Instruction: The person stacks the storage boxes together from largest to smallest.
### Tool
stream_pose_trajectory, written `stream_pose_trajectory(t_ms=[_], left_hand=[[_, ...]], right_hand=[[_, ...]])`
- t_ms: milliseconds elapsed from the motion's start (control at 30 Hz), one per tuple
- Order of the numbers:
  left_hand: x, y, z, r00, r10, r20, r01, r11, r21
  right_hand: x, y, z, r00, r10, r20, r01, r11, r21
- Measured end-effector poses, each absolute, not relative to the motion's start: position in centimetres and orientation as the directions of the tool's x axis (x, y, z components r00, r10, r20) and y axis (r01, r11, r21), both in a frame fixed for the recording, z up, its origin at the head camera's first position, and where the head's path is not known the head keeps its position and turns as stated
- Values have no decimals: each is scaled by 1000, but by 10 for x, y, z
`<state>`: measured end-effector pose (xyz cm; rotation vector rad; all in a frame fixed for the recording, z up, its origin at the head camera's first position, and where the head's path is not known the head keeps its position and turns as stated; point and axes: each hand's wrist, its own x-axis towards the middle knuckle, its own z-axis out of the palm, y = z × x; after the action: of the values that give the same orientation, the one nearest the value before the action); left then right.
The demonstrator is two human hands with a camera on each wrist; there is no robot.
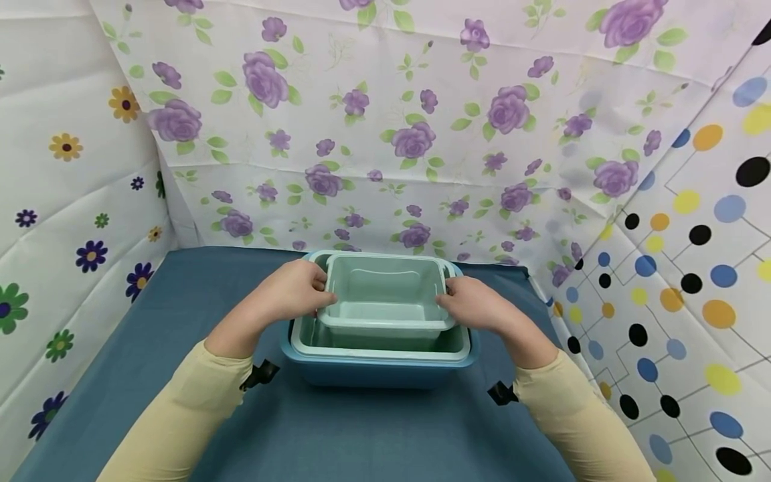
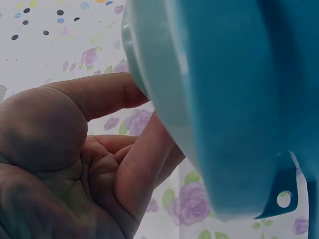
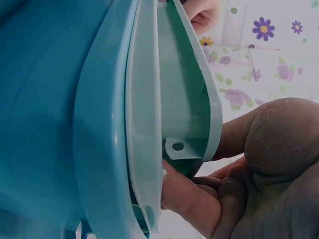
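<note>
A small pale green rectangular basin [image 1: 385, 284] sits tilted toward me inside a larger pale green basin [image 1: 385, 353]. Both are nested in a blue basin [image 1: 379, 376] on the table. My left hand [image 1: 295, 289] grips the small basin's left rim, with the thumb over the edge and the other fingers underneath. On the opposite rim, my right hand [image 1: 474, 302] pinches in the same way. The right wrist view shows a tab with a hole [image 3: 178, 146] under the small basin's rim, beside my fingers. Blue plastic [image 2: 234, 124] fills much of the left wrist view.
A dark blue cloth [image 1: 373, 435] covers the table. Behind the basins hangs a white sheet with purple roses [image 1: 412, 140]. Patterned sheets also close off the left side [image 1: 60, 214] and the right side [image 1: 680, 321]. Black clips [image 1: 260, 375] sit at both wrists.
</note>
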<state>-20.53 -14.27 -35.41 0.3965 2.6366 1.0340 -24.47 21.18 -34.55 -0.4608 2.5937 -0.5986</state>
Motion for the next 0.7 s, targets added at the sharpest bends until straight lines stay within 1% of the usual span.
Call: stream_pose_trajectory(t_ms=[400,700], left_hand=[[-205,-144,-354,-919,364,-154,161,701,694],[-206,-145,-356,-918,360,-166,154,710,687]], right_hand=[[-246,211,-349,-851,-403,-338,-216,854,-474],[-244,207,-348,-841,-407,-358,-229,865,-447]])
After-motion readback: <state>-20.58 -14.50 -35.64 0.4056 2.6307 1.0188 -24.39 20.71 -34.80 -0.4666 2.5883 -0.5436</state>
